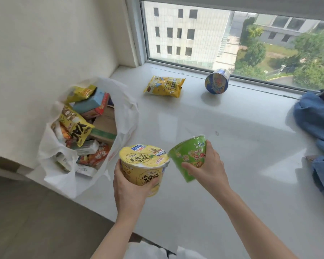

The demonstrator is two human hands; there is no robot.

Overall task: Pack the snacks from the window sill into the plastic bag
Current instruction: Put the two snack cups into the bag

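My left hand (128, 191) grips a yellow noodle cup (143, 165) from below, upright, above the sill's front edge. Just to its right, my right hand (208, 171) holds a green noodle cup (190, 156), tilted to the left. A white plastic bag (64, 171) stands open at the left end of the white window sill (213, 128), filled with several snack packets and boxes. Farther back on the sill lie a yellow chip bag (164, 86) and a blue noodle cup (216, 84) on its side near the window.
Blue denim clothing (318, 131) is heaped at the sill's right end. The window pane (232, 38) runs along the back, a white wall (45, 43) stands to the left, and the floor (36, 221) drops away below the sill's front edge.
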